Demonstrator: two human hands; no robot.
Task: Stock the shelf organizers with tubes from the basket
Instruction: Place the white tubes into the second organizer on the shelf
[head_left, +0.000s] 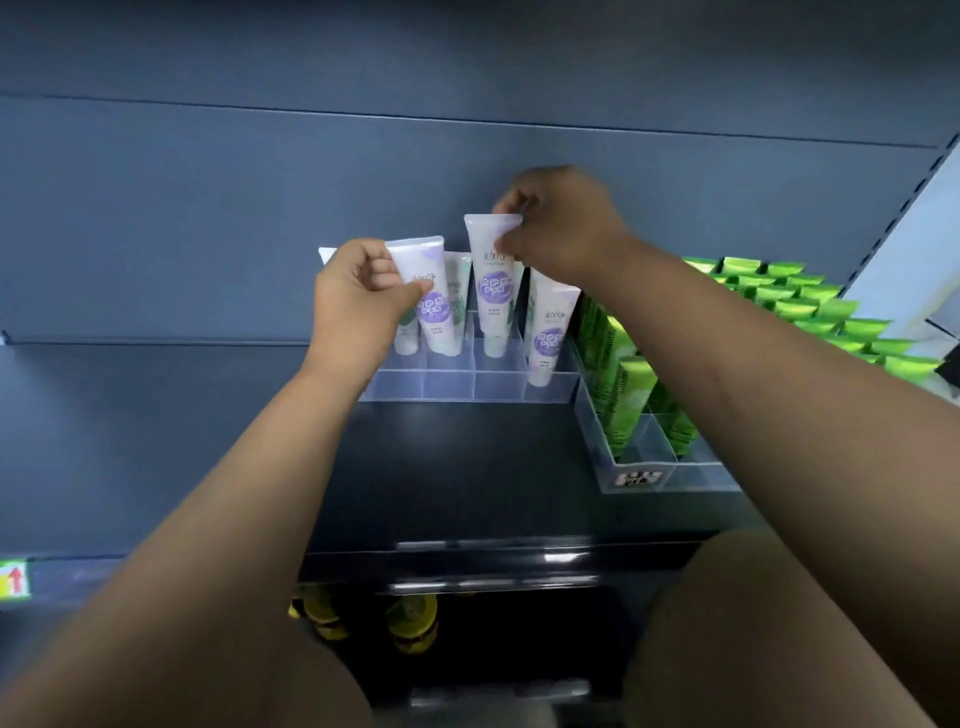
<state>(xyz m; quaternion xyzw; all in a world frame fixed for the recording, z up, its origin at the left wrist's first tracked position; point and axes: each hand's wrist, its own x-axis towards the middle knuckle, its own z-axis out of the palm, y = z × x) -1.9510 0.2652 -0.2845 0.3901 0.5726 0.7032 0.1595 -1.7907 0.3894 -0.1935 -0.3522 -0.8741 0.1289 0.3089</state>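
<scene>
Dark shelf (467, 467) carries a clear organizer (449, 387). Two purple tubes point caps down at its back slots. The left hand (358, 291) has its grip round the left tube (428, 296). The right hand (561, 223) pinches the flat end of the right tube (491, 280). That thin pinch might slip, and the tube could tip and knock over the standing tubes (550, 332).
</scene>
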